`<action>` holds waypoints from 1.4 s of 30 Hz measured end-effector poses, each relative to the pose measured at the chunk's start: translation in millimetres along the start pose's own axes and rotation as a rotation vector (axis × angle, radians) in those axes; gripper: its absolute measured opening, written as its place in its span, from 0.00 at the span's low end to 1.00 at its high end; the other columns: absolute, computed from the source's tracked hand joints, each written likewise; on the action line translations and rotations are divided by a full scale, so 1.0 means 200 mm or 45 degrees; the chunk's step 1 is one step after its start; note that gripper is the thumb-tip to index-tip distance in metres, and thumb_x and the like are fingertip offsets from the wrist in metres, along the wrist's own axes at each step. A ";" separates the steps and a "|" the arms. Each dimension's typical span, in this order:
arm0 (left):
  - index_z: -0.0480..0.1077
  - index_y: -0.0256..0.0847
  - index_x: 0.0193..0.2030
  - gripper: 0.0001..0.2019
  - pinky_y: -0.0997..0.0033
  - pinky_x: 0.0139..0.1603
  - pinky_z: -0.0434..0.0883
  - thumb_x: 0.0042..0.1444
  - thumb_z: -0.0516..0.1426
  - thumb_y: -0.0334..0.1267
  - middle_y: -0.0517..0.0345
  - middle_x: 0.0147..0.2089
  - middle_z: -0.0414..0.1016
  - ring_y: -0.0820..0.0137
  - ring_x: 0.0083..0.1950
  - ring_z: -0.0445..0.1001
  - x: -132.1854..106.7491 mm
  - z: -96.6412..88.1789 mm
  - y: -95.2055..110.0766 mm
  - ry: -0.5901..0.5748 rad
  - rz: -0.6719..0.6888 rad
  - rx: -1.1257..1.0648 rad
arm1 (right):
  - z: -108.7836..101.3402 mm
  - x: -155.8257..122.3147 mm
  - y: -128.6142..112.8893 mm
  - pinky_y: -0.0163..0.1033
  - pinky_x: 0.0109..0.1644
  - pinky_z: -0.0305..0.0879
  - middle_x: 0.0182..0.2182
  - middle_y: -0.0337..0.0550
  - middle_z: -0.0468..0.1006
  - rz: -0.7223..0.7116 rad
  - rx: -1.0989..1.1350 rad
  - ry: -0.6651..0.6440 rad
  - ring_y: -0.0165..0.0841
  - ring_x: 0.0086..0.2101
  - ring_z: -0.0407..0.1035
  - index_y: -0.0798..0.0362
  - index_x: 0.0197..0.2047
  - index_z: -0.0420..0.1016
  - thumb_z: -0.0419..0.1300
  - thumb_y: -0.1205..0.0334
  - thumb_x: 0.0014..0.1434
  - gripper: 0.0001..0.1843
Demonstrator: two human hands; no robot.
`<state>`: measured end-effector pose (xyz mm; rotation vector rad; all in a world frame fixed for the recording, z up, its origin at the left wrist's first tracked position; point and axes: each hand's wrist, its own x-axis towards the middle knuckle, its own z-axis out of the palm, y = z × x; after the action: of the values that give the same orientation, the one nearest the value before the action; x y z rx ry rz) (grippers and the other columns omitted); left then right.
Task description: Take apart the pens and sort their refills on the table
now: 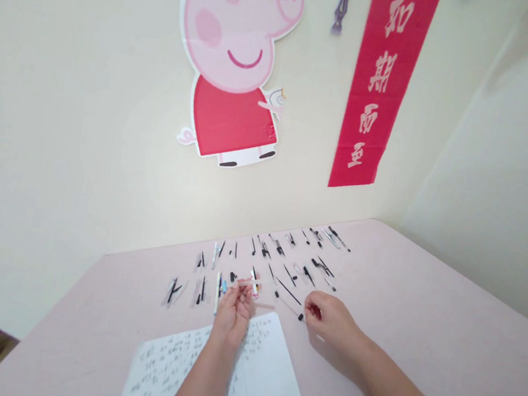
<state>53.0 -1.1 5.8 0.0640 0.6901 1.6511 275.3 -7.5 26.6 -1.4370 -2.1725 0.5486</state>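
Observation:
My left hand (236,309) is raised above the top edge of a written sheet of paper (272,377), palm partly up. Between its fingers lies a pale, see-through pen barrel (250,282), held roughly level. My right hand (327,313) is at the right, its fingers curled in; whatever they may hold is hidden. Just left of it on the table are a black pen cap (300,317) and a thin black refill (288,290). Beside my left fingertips are a light-coloured pen (217,294) and a small black piece (233,277).
Rows of taken-apart pens, refills and caps, such as a black refill (253,246) and a black pen piece (338,237), cover the back of the pink table (442,345). Behind it the wall carries a cartoon pig cutout (235,118) and a red banner (374,109).

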 end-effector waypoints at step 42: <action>0.70 0.32 0.32 0.07 0.84 0.28 0.73 0.57 0.51 0.25 0.56 0.27 0.73 0.80 0.25 0.73 -0.01 0.01 0.00 -0.023 0.116 0.108 | -0.05 0.00 0.00 0.32 0.30 0.55 0.23 0.37 0.72 -0.030 0.045 -0.091 0.28 0.24 0.63 0.53 0.29 0.70 0.51 0.65 0.54 0.08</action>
<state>54.2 -1.8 9.0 0.1732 0.7531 1.7059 282.0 -7.0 33.7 -1.3915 -2.2205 0.6360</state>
